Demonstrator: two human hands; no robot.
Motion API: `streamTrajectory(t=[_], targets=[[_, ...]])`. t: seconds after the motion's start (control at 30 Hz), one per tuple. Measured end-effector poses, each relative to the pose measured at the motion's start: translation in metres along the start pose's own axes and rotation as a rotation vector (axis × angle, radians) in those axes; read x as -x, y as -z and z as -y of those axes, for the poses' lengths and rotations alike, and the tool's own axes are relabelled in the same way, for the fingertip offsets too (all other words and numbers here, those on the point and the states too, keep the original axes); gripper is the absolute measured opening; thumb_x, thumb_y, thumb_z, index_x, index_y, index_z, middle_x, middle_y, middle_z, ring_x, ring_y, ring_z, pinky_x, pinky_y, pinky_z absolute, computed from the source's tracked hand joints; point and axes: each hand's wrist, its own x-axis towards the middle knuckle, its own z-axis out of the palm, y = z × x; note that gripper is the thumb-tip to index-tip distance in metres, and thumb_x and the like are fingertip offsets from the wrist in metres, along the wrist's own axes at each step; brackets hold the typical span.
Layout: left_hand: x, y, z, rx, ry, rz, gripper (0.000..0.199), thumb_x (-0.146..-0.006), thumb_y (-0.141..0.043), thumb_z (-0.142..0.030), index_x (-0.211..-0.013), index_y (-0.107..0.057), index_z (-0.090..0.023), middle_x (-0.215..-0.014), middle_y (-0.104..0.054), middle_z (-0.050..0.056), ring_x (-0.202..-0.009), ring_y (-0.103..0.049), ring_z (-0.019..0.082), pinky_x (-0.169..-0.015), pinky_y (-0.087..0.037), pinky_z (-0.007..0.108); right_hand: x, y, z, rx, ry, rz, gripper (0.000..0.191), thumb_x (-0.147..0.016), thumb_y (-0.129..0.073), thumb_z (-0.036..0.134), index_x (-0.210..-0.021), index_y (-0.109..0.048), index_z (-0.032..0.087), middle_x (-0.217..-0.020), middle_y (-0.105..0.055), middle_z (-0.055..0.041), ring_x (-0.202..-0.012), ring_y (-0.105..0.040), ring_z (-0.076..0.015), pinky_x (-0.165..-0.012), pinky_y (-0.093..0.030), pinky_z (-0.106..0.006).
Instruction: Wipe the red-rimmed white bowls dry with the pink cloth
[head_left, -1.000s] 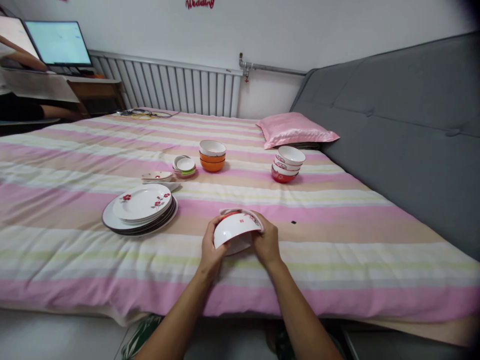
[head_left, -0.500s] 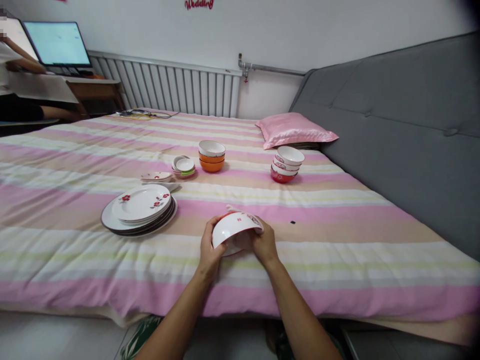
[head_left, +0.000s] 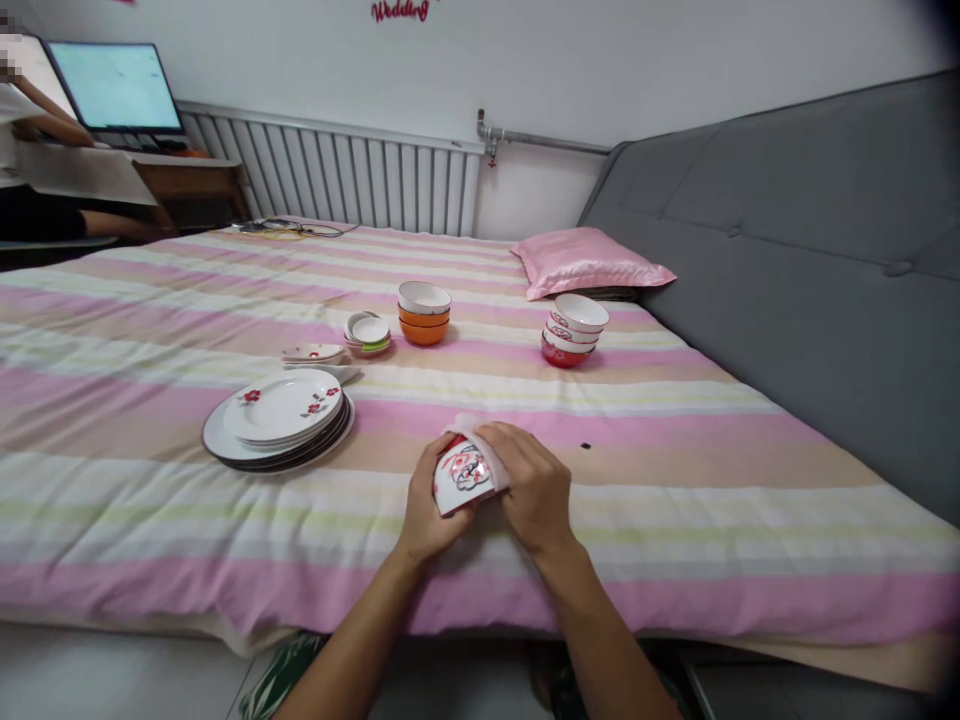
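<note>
A white bowl [head_left: 459, 478] with a red and black pattern is tilted on its side just over the near part of the bed. My left hand [head_left: 429, 505] grips its left edge. My right hand [head_left: 531, 485] is closed round its right side, with a pale pink cloth [head_left: 487, 455] pressed between palm and bowl. The bowl's inside is hidden. To the left lies a stack of plates [head_left: 281, 408]. Farther back stand orange and white bowls [head_left: 424, 315], small dishes [head_left: 369, 330] and, to the right, a stack of red and white bowls [head_left: 574, 330].
The striped bed [head_left: 675, 540] carries a pink pillow [head_left: 592, 260], cables [head_left: 292, 229] and a small dark object [head_left: 586, 446]. A grey headboard [head_left: 795, 200] rises at the right. At the far left a person sits by a desk [head_left: 187, 180] with monitors.
The bowl has been turned, so its patterned outside now faces me. My right hand has moved up over its side with the cloth, which earlier showed only behind the bowl.
</note>
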Motion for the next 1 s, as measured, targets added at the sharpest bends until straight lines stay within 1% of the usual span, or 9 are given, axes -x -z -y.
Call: streamTrajectory(t=[0.13,0.27,0.47,0.67,0.83,1.0], targets=[[-0.001,0.001,0.000,0.027,0.048,-0.016,0.065,-0.059,-0.062,-0.020,-0.123,-0.049,-0.020,-0.119,-0.060,0.009,-0.108,-0.059,0.029,-0.097,-0.047,0.046,-0.002,-0.004,0.000,-0.038,-0.031,0.016,0.037,-0.084,-0.045,0.010,-0.111,-0.068,0.019,-0.111,-0.073,-0.0047,-0.104,-0.066,-0.0213,-0.090,-0.050,-0.032],[-0.002,0.001,0.001,0.051,0.057,-0.027,0.063,-0.059,-0.063,-0.022,-0.120,-0.051,-0.020,-0.116,-0.061,0.009,-0.106,-0.060,0.028,-0.095,-0.048,0.045,-0.002,-0.007,-0.003,-0.119,-0.076,0.002,0.037,-0.082,-0.046,0.010,-0.109,-0.069,0.020,-0.109,-0.073,-0.0037,-0.103,-0.066,-0.0203,-0.091,-0.049,-0.031],[-0.004,0.000,-0.002,0.094,0.038,-0.025,0.061,-0.061,-0.064,-0.024,-0.120,-0.052,-0.020,-0.120,-0.060,0.010,-0.110,-0.058,0.028,-0.098,-0.046,0.045,0.000,-0.010,-0.010,-0.248,-0.182,0.026,0.045,-0.072,-0.046,0.008,-0.109,-0.069,0.021,-0.111,-0.072,-0.0032,-0.104,-0.066,-0.0203,-0.092,-0.049,-0.031],[-0.004,-0.001,-0.001,0.108,0.043,-0.026,0.062,-0.060,-0.065,-0.022,-0.120,-0.053,-0.020,-0.124,-0.059,0.011,-0.115,-0.056,0.029,-0.100,-0.044,0.045,0.003,-0.018,-0.020,-0.404,-0.313,0.032,0.047,-0.068,-0.048,0.010,-0.108,-0.069,0.022,-0.109,-0.072,-0.0039,-0.102,-0.067,-0.0220,-0.090,-0.050,-0.032],[-0.005,-0.001,0.000,0.101,0.062,-0.043,0.061,-0.061,-0.067,-0.025,-0.120,-0.052,-0.020,-0.122,-0.060,0.011,-0.111,-0.058,0.029,-0.097,-0.046,0.044,0.008,-0.024,-0.027,-0.562,-0.386,0.028,0.055,-0.061,-0.044,0.007,-0.108,-0.068,0.023,-0.107,-0.073,-0.0025,-0.102,-0.066,-0.0221,-0.089,-0.050,-0.031],[-0.005,0.000,0.002,0.074,0.095,-0.071,0.061,-0.061,-0.068,-0.029,-0.119,-0.052,-0.020,-0.118,-0.061,0.011,-0.107,-0.059,0.030,-0.094,-0.047,0.044,0.011,-0.031,-0.032,-0.657,-0.457,0.007,0.053,-0.062,-0.043,0.008,-0.107,-0.069,0.021,-0.104,-0.074,-0.0029,-0.097,-0.068,-0.0214,-0.087,-0.051,-0.030]])
